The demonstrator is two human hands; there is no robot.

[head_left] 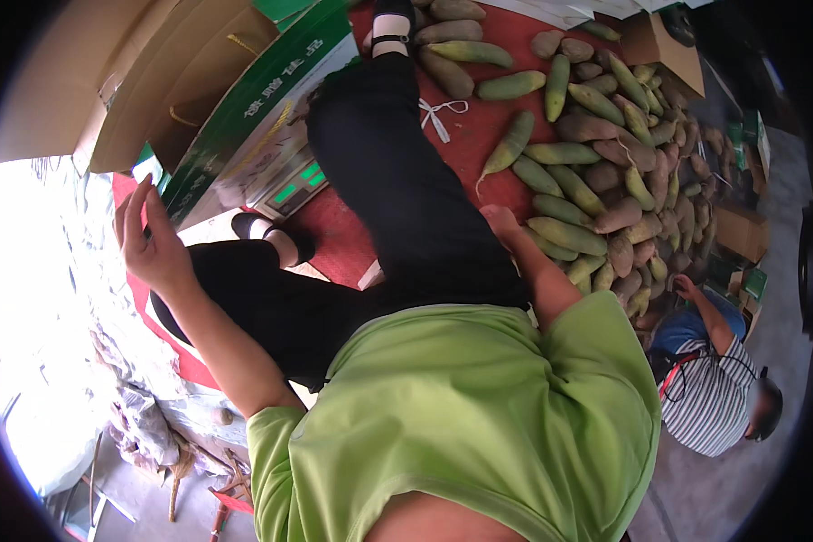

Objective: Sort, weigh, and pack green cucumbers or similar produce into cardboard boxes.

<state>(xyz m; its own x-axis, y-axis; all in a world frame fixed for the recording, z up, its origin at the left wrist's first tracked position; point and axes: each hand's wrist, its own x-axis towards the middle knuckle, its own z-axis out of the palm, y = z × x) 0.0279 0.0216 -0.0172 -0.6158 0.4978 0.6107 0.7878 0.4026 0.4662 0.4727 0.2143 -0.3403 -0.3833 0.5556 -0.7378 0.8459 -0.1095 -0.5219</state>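
My left hand (154,239) is raised beside a green and white cardboard box (244,108), fingers stretched and apart, holding nothing. Low by my right thigh is my right hand (501,223), close to a pile of long green radishes (565,237). Its fingers look bent, but they are mostly hidden and I cannot see anything in them. One green radish (511,144) with a thin root tail lies just beyond that hand. Brownish, rounded roots (619,215) are mixed through the pile. Between the box and my legs, a scale (289,191) shows lit green displays.
Red cloth (488,117) covers the floor under the radishes, with a white tied string (441,117) on it. Brown cardboard (181,81) stands at upper left. Clear plastic sheeting (45,298) lies at left. Another person in a striped shirt (709,397) is at the pile's right.
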